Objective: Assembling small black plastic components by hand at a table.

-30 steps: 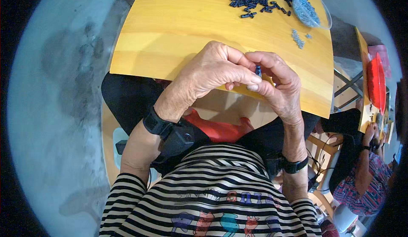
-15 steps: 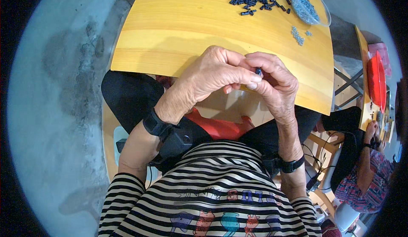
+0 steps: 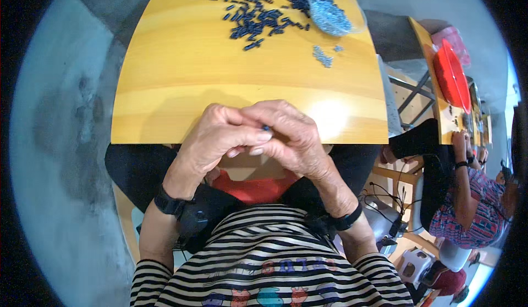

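Note:
My left hand [image 3: 217, 136] and my right hand [image 3: 291, 133] meet over the near edge of the yellow wooden table [image 3: 181, 76]. Between their fingertips they pinch a small dark plastic piece [image 3: 266, 128], mostly hidden by the fingers. Both hands are closed, thumbs and fingers pressed together around it. Farther back on the table lies a heap of similar dark pieces [image 3: 258, 23]. Right of the heap stands a clear plastic tub [image 3: 312, 18] full of small silvery pieces [image 3: 330, 12]. A few more silvery bits [image 3: 322, 57] lie loose in front of the tub.
At the right, a second table [image 3: 426, 54] carries a red basin [image 3: 454, 78]. Another person in a patterned top [image 3: 473, 208] sits there, their hands [image 3: 461, 142] at its edge. Black cables [image 3: 388, 202] hang beside my seat. My knees are under the table edge.
The view has shifted, showing more of the dark heap. My right fingers now cover more of the dark piece, and both hands stay together.

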### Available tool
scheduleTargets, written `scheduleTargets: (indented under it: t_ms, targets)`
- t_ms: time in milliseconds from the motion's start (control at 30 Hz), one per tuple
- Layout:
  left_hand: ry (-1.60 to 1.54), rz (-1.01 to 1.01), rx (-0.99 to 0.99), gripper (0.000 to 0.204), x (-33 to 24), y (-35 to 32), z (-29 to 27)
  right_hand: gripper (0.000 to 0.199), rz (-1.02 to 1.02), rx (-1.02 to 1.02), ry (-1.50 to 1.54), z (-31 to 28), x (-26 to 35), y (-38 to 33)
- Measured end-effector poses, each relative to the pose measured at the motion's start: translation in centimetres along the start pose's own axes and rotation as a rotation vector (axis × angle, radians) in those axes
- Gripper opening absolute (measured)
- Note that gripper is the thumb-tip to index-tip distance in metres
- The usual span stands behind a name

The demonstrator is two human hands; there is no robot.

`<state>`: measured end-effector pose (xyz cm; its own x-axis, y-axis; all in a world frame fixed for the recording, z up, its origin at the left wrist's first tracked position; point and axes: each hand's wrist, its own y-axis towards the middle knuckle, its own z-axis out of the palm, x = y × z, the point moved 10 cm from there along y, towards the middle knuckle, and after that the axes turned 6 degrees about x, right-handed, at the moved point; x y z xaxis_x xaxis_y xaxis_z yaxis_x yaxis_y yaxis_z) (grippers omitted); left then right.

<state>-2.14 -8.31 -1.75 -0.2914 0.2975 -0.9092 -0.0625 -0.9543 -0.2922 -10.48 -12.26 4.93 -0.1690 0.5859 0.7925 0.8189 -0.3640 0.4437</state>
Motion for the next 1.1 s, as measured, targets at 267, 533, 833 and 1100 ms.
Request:
scheduleTargets:
  t_ms: [267, 533, 833, 1100]
  targets:
    - [-0.129, 0.010, 0.037, 0.015, 0.0, 0.3, 1.1, 0.044, 0.008, -0.068, -0.007, -1.0, -0.2, -0.7]
    - [-0.181, -0.001, 0.014, 0.008, 0.5, 0.8, 1.4, 0.036, -0.038, -0.108, -0.098, -1.8, 0.4, -0.7]
    - [-0.328, -0.018, 0.112, 0.016, 0.6, 1.5, 3.1, 0.038, -0.038, -0.099, -0.177, -2.9, 0.9, -0.8]
    - [0.450, 0.281, -0.280, 0.015, -6.1, 1.5, -2.9, 0.033, 0.367, -0.534, -0.105, -17.0, -2.6, -8.0]
